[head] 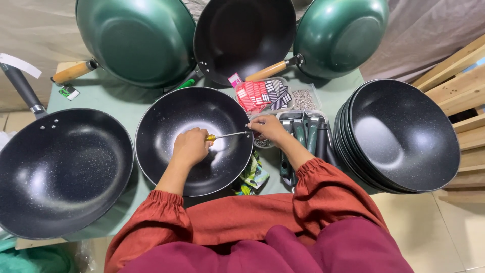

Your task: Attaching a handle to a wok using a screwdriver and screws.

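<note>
Left hand (190,146) grips yellow screwdriver (227,135) over black pan (194,140) mid-desk; right hand (268,129) fingers pinch its tip at pan rim, steadying it.

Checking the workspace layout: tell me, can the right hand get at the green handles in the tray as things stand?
Probably yes. The right hand rests at the rim of the black pan, right beside the tray of green handles. Nothing lies between them, though its fingers are busy at the tip of the screwdriver.
</note>
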